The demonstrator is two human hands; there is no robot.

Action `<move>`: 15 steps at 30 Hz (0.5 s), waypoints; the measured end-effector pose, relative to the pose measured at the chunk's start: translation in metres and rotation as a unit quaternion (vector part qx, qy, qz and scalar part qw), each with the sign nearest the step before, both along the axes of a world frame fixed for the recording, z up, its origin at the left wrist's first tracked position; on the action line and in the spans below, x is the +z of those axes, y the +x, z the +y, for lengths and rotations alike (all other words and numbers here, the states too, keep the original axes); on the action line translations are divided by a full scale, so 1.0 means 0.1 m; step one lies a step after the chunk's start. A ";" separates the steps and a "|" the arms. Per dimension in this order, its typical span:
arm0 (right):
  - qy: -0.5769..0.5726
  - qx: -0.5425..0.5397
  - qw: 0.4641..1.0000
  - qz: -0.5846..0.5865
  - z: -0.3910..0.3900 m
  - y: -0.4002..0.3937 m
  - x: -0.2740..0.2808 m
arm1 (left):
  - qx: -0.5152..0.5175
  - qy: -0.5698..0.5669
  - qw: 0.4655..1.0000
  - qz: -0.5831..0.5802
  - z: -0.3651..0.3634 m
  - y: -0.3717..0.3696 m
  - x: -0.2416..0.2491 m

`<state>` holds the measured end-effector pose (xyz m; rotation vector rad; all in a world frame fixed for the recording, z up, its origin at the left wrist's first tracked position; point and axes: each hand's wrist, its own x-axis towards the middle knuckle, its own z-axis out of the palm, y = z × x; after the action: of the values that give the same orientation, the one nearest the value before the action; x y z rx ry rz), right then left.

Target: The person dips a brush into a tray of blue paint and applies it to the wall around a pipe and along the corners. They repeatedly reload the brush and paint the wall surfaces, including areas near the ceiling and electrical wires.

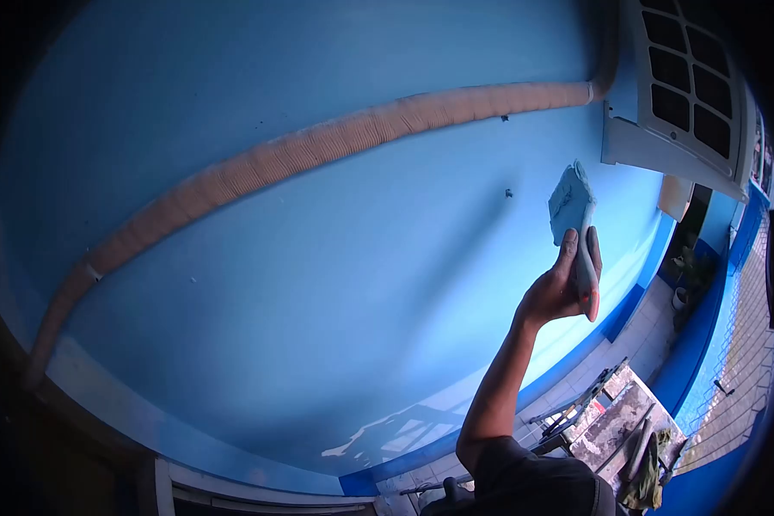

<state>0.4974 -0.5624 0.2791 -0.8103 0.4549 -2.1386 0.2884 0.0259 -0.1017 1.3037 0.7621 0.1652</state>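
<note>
My right hand [556,288] is raised in front of the light blue wall [318,258], its fingers closed round the handle of a paintbrush [572,202]. The brush points upward, and its broad head is coated in pale blue. Red-orange shows at the lower end of the handle. My bare forearm and dark sleeve rise from the bottom of the view. My left hand is outside the picture.
A ribbed, wrapped pipe [318,146] runs along the wall to an air-conditioner outdoor unit [671,86] at upper right. Below right stands a paint-stained table [615,421] with a cloth [649,473] on it. Wire mesh [740,344] borders the right side.
</note>
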 end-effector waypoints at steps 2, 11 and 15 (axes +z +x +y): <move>-0.075 -0.050 0.995 0.044 -0.27 0.22 0.05 | -0.021 0.028 0.999 -0.006 -0.01 0.18 0.02; -0.222 -0.198 0.936 0.189 -0.15 0.73 0.27 | -0.085 0.129 0.987 -0.037 -0.19 0.69 0.01; -0.318 -0.073 0.928 0.181 0.07 0.37 0.25 | -0.115 0.177 0.976 -0.046 -0.28 0.84 0.04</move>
<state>0.5344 -0.5555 0.3046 -1.5933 -0.0200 -2.3019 0.3727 -0.0020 -0.0977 1.6993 0.5105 0.1785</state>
